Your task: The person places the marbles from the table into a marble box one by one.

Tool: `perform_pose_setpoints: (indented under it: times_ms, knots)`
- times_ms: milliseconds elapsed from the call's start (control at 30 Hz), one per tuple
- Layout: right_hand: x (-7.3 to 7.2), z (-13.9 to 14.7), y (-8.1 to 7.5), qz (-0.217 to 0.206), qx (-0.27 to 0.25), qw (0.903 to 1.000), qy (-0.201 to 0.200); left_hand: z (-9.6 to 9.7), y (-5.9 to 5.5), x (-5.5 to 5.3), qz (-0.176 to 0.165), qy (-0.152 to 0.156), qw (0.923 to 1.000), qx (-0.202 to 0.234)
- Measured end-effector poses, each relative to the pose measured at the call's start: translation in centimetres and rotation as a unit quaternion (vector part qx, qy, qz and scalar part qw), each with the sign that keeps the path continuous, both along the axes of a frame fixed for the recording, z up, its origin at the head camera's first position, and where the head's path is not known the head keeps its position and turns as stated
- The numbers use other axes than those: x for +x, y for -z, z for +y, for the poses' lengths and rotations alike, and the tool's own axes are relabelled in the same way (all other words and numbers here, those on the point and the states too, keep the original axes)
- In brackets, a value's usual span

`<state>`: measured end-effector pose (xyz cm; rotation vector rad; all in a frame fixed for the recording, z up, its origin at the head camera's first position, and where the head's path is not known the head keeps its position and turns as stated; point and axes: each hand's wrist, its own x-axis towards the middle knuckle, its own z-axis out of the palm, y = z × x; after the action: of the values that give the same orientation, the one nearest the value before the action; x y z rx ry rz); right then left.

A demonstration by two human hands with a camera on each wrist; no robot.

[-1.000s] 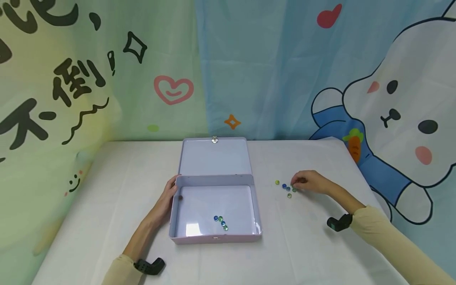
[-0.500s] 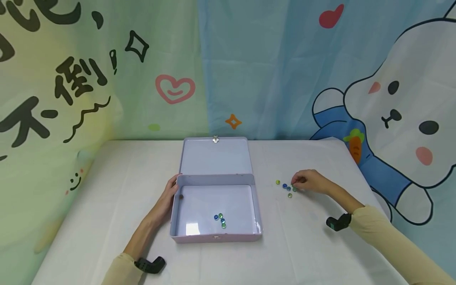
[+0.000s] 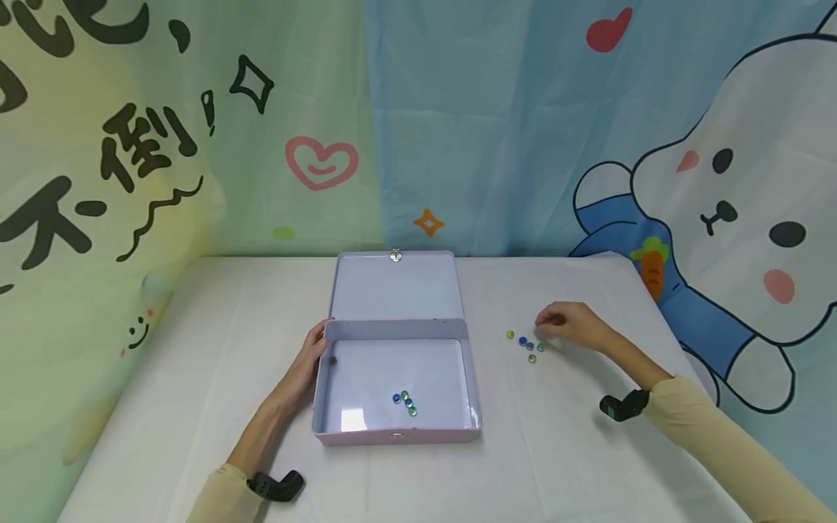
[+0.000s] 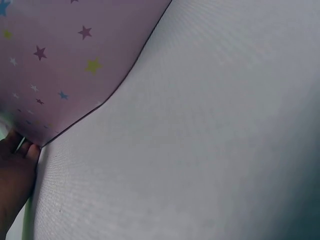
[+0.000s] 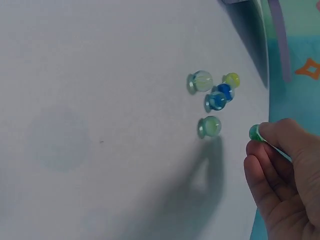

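Note:
A green marble [image 5: 254, 132] is pinched between the thumb and fingertips of my right hand [image 3: 575, 325], raised slightly over the white cloth. Below it lie several loose glass marbles, among them a yellow one [image 3: 510, 334], a blue one [image 3: 522, 341] and a pale green one [image 5: 212, 126]. My left hand [image 3: 307, 365] grips the back left side of a lilac metal box [image 3: 396, 438], whose lid [image 3: 395, 287] is laid back. Inside the box, a cluster of blue and green marbles [image 3: 405, 396] sits front of centre, with a dark brown round spot [image 3: 333, 361] by the left wall.
A white cloth [image 3: 523, 450] covers the table. Behind it hangs a printed curtain [image 3: 484, 131] with a cartoon rabbit. The box's outer wall [image 4: 65, 65] is pink with stars in the left wrist view.
My right hand has lifted a little off the cloth with the green marble. Marbles inside the box have shifted slightly. My left hand keeps its place on the box.

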<state>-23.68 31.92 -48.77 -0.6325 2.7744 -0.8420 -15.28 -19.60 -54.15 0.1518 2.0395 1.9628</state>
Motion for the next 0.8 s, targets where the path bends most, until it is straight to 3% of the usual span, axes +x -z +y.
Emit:
perform_pose_setpoints:
  times_ms: [167, 367, 567, 800]
  knots:
    - [0.1, -0.7, -0.9, 0.007, -0.032, 0.9994, 0.010, 0.1, -0.1, 0.1, -0.001, 0.001, 1.0000, -0.003]
    - [0.6, -3.3, -3.3, -0.016, -0.080, 0.9966, 0.007, 0.0, -0.1, 0.1, 0.004, 0.002, 1.0000, 0.001]
    - [1.4, -6.8, -5.9, -0.041, -0.126, 0.9908, -0.026, 0.0, -0.1, 0.1, 0.004, -0.001, 1.0000, 0.004]
    - [1.2, -11.3, -6.7, -0.046, -0.155, 0.9837, -0.079, 0.0, -0.1, 0.1, 0.003, -0.003, 1.0000, -0.002]
